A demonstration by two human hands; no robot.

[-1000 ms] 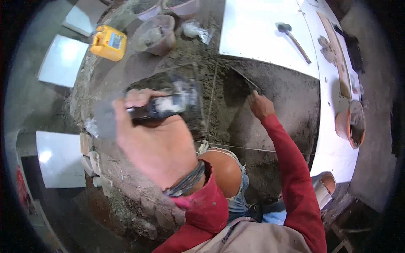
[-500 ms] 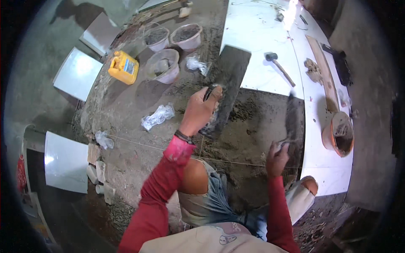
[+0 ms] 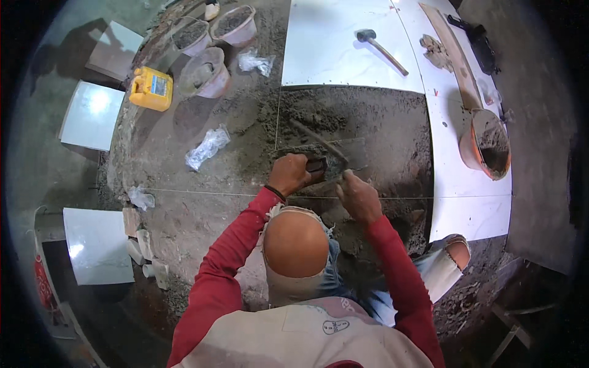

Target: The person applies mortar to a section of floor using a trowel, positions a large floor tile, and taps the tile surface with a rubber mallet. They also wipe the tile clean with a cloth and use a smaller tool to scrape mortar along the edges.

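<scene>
My left hand (image 3: 289,174) is closed around the dark handle of a plastering float (image 3: 316,165), which is low over the grey mortar bed (image 3: 392,132). The outline of the float's plate blends into the mortar, so whether it touches is hard to tell. In my right hand (image 3: 361,197) is a trowel (image 3: 320,141). Its blade is seen nearly edge-on and slants up to the left, across the float's far side. Both hands are close together in front of my bent knee (image 3: 297,244).
White tiles (image 3: 337,55) border the mortar at the back and right. A mallet (image 3: 383,53), a wooden strip (image 3: 451,55) and a mortar bucket (image 3: 486,147) rest on them. Taut string (image 3: 208,194) crosses near my hands. Buckets (image 3: 205,73) and a yellow jerrycan (image 3: 151,89) stand back left.
The float has come down from its raised, tilted position toward the mortar near me. My right hand has brought the trowel leftward to the float. The view has shifted.
</scene>
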